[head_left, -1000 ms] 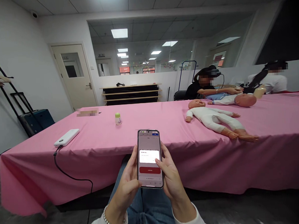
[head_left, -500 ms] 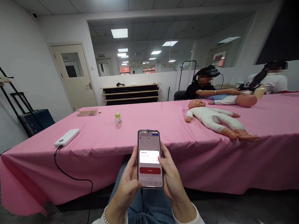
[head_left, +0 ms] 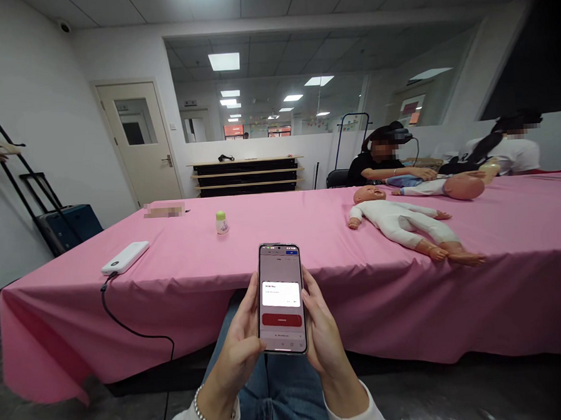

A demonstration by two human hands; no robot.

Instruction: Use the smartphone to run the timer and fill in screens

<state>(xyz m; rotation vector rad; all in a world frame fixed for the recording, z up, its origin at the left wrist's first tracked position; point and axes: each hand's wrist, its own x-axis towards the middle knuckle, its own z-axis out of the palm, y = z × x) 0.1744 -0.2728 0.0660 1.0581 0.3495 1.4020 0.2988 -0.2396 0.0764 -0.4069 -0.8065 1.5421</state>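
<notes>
A smartphone [head_left: 282, 332] is held upright above my lap, its screen lit with a white pop-up box and a red bar below. My left hand [head_left: 242, 337] grips its left side, fingers behind the phone and thumb at the lower left edge. On the opposite side my right hand [head_left: 323, 330] closes around the right edge, with the thumb beside the screen. Both hands are in front of the pink-covered table's [head_left: 182, 309] near edge. Beyond the phone stands a small bottle with a green cap [head_left: 221, 223].
A white power bank [head_left: 125, 258] with a black cable lies at the left. At the right, a baby doll in white [head_left: 398, 219] lies on its back. Behind it, a person in black [head_left: 376, 161] handles another doll [head_left: 462, 187]. A second person [head_left: 516, 144] sits farther right.
My right thumb has moved off the screen to the phone's right edge. The person in black has drawn their arm back toward themselves over the far doll. The phone stays in place.
</notes>
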